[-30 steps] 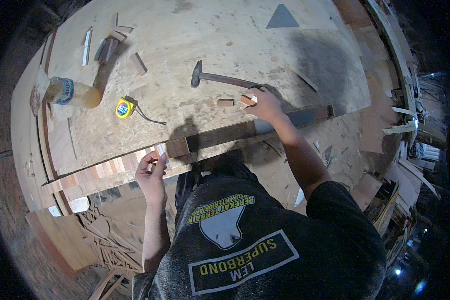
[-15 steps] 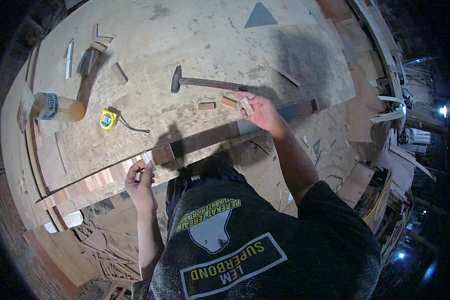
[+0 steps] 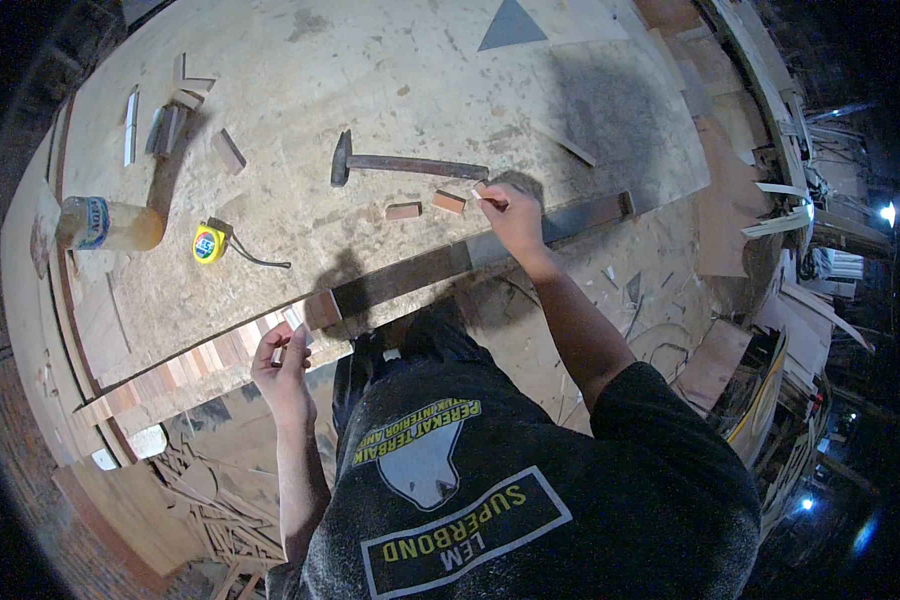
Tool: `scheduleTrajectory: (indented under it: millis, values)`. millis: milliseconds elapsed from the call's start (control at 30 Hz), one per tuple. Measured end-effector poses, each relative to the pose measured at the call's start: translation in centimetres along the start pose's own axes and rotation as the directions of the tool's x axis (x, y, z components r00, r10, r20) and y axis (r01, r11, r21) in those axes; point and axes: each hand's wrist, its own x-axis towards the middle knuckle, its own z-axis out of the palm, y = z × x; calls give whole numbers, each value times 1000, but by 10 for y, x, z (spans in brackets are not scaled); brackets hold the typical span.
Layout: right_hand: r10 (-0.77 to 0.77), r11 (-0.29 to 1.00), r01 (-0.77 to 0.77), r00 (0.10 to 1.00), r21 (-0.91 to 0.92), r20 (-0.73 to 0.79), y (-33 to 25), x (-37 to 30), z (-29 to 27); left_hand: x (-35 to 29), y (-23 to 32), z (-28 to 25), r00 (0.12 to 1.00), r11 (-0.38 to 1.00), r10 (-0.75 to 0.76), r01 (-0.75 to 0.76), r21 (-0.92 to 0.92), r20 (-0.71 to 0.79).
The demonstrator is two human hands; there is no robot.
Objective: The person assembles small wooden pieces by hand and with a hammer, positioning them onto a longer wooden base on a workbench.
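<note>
My left hand (image 3: pixel 283 368) is at the bench's front edge, its thumb and finger closed on a small pale wood block (image 3: pixel 292 318). That block sits at the right end of a row of light and reddish wood strips (image 3: pixel 190 362). A brown block (image 3: pixel 322 309) stands right beside it, on the long dark wood bar (image 3: pixel 400 278). Farther right, my right hand (image 3: pixel 515 220) pinches another small wood block (image 3: pixel 481 191), partly hidden by the fingers. Two loose wood blocks, one reddish (image 3: pixel 449 202) and one brown (image 3: pixel 404 211), lie just left of it.
A hammer (image 3: pixel 410 165) lies beyond the blocks. Left of centre is a yellow tape measure (image 3: pixel 208 243), with a plastic bottle (image 3: pixel 110 223) on its side farther left. Several wood offcuts (image 3: pixel 168 130) lie at the far left, and a grey triangular piece (image 3: pixel 512 25) at the back.
My right hand has turned over from a half-open palm to a fingertip pinch on its block and moved slightly left. The left hand stays at the row's end. The whole view has shifted slightly.
</note>
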Motion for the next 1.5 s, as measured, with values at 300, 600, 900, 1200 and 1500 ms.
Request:
scheduleTrajectory:
  millis: [300, 600, 900, 1200, 1500]
  values:
    - [-336, 927, 283, 919, -247, -206, -35, -2, -19, 6, 5, 29, 977, 982, -130, 150, -114, 168]
    - [-509, 835, 258, 698, 487, 503, -187, -35, 12, 6, 15, 50, 825, 850, -270, 447, -281, 497]
    - [-230, 663, -462, 623, 589, 748, -164, -45, 44, 9, 18, 49, 827, 876, -328, 447, -181, 456]
    - [-229, 943, -6, 712, 332, 664, -142, -53, 72, 30, -3, -18, 883, 617, 431, -439, 654, 186]
    - [-433, 880, 466, 706, 93, 560, -147, -78, 123, 65, -11, -32, 823, 239, 258, -562, 792, 507]
